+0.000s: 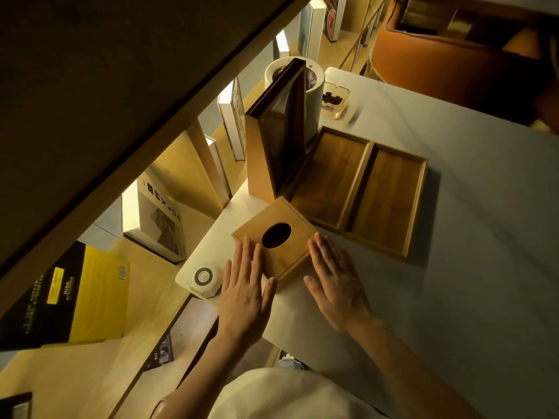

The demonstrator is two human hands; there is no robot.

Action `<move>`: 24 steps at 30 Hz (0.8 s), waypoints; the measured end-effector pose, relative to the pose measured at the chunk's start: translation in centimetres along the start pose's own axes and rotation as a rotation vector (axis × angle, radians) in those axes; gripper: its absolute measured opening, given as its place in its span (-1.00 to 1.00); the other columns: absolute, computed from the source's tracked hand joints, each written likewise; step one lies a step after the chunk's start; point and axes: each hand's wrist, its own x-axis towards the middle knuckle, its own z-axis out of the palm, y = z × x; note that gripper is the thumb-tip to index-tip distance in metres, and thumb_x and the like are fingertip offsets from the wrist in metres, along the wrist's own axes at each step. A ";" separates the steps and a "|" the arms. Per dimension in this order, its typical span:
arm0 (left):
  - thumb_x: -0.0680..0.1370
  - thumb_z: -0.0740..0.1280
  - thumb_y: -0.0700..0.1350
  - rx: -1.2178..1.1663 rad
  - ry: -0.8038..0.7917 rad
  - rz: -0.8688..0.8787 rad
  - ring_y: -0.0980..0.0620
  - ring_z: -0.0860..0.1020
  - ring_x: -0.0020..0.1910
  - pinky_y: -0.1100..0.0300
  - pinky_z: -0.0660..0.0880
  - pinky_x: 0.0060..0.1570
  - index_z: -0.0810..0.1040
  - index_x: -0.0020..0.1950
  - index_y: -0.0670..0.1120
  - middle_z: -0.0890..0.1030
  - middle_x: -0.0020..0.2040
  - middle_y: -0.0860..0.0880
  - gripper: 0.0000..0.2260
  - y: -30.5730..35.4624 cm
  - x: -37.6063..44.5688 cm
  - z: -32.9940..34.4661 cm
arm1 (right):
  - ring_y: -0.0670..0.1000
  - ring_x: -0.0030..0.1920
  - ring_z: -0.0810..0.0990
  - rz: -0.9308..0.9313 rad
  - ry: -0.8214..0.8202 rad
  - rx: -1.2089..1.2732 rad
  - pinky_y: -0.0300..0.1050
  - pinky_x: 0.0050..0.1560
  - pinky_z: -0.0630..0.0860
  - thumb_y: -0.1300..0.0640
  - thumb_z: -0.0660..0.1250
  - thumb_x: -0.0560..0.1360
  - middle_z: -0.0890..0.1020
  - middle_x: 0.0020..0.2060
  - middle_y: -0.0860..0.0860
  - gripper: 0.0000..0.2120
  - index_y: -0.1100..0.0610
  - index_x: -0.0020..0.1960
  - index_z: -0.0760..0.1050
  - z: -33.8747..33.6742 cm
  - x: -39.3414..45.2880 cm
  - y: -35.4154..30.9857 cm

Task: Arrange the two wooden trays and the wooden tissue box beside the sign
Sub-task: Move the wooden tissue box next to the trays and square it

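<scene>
The square wooden tissue box (289,255) with an oval hole in its lid stands on the white table (472,225), near the table's left edge. My left hand (246,285) lies flat with fingers on the box's near-left corner. My right hand (335,276) rests flat, fingers apart, against the box's right side. Two shallow wooden trays lie side by side just beyond the box: the left tray (329,176) and the right tray (390,198). The upright sign (278,137), a dark frame on a wooden base, stands to the left of the trays.
A white cylinder pot (313,95) and a glass ashtray (334,99) sit behind the sign. A round white device (205,278) lies at the table's near-left corner. Books stand on the shelf (187,164) to the left. An orange chair (447,55) is at the far right.
</scene>
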 end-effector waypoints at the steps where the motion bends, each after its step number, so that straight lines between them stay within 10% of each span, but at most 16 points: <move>1: 0.43 -0.35 0.31 -0.002 0.008 -0.012 -0.01 -0.33 0.44 0.07 -0.31 0.39 -0.29 0.40 0.07 -0.30 0.45 0.00 -0.40 0.2 -0.1 0.1 | -0.30 0.37 -0.47 -0.013 -0.013 0.006 -0.32 0.36 -0.44 -0.28 -0.36 0.46 -0.16 0.46 -0.05 -0.43 -0.09 0.41 -0.31 -0.2 0.3 0.2; 14: 0.53 -0.26 0.23 0.059 0.118 -0.108 0.04 -0.24 0.47 -0.17 -0.09 0.37 -0.15 0.44 0.00 -0.08 0.49 -0.08 -0.46 1.9 -1.6 1.9 | 0.06 0.48 -0.02 -0.150 -0.048 -0.058 -0.18 0.41 -0.27 -0.24 -0.34 0.49 0.00 0.46 -0.01 -0.41 0.03 0.43 -0.16 -1.6 3.0 1.8; 24: 0.40 -0.30 0.39 -0.064 0.095 -0.132 -0.02 -0.26 0.47 0.01 -0.22 0.44 -0.22 0.42 0.03 -0.25 0.46 -0.02 -0.31 1.9 -1.7 1.0 | -0.23 0.43 -0.39 -0.144 -0.012 -0.039 -0.19 0.39 -0.32 -0.25 -0.29 0.50 -0.03 0.46 0.00 -0.44 -0.09 0.43 -0.34 -1.0 1.8 0.6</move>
